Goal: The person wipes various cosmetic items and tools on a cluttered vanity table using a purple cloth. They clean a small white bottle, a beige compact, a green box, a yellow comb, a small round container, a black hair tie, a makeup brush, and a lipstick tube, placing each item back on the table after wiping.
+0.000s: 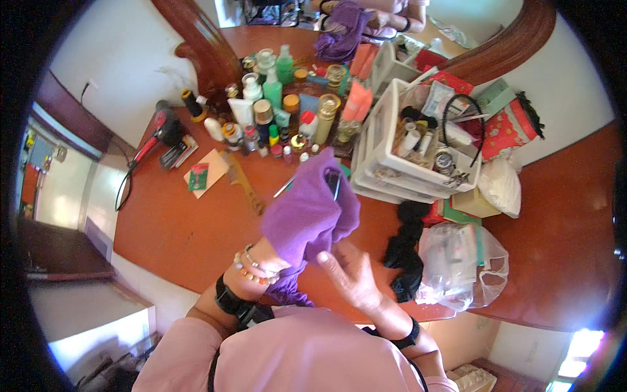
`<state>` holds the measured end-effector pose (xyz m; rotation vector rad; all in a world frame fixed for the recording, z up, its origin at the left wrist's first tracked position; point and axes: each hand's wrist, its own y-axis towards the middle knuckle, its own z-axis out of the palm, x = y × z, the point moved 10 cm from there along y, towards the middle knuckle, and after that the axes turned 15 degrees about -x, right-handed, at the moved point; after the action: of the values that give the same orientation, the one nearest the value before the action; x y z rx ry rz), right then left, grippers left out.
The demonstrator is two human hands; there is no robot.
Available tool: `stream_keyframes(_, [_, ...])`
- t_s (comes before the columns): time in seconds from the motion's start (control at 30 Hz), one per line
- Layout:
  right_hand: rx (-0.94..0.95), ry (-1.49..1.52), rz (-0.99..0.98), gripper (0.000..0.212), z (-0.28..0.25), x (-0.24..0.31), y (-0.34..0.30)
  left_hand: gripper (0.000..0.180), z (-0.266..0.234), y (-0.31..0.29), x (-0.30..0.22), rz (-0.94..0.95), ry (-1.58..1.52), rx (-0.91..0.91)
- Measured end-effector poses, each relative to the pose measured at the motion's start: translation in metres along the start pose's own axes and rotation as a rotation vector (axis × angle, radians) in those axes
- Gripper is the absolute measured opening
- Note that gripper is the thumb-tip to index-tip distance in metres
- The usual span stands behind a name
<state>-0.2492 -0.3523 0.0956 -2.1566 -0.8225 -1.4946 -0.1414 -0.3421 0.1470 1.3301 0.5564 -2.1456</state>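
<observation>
A purple cloth [304, 212] covers my left hand [270, 253]; only the wrist and the heel of the hand show, and the fingers are hidden beneath it. At the top of the cloth, a fold frames a dark, glossy thing [335, 184] with a bright thin edge; its kind cannot be made out. Gathered purple fabric [289, 289] hangs below my left wrist, which wears beads and a bangle. My right hand [356, 277] is open just right of the cloth, thumb raised and fingers loosely extended. Whether its fingertips touch the fabric cannot be told.
Bottles and jars [273, 91] crowd the reddish tabletop [163, 232] before a mirror [287, 42]. A hair dryer [168, 124] and a wooden comb [243, 183] lie left. At right are a white drawer unit [385, 160], a black scrunched band [406, 242] and a clear plastic bag [460, 268].
</observation>
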Motion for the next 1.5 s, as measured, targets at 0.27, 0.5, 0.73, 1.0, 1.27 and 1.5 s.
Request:
stream_keyframes(0.27, [0.078,0.085,0.065,0.027,0.013,-0.002,-0.011,0.067,-0.026,-0.007,0.007,0.089,0.403,-0.088])
stream_keyframes(0.5, [-0.025,0.281,0.199,0.042,-0.003,0.0,-0.029,0.056,-0.035,-0.01,-0.004,0.297,0.672,-0.012])
stream_keyframes(0.73, [0.087,0.367,0.41,0.044,0.012,-0.016,-0.05,0.046,-0.037,-0.025,-0.012,0.463,0.852,0.024])
stream_keyframes(1.0, [-0.032,0.339,0.494,0.042,0.008,-0.026,-0.064,0.036,-0.034,-0.042,-0.01,0.655,1.188,0.206])
stream_keyframes(1.27, [-0.192,0.31,0.3,0.037,0.032,-0.019,-0.061,0.039,-0.052,-0.064,0.02,0.939,1.29,0.145])
stream_keyframes(1.5, [-0.145,0.228,0.179,0.04,0.052,-0.01,-0.059,0.027,-0.106,-0.021,0.144,-0.131,-0.067,0.096])
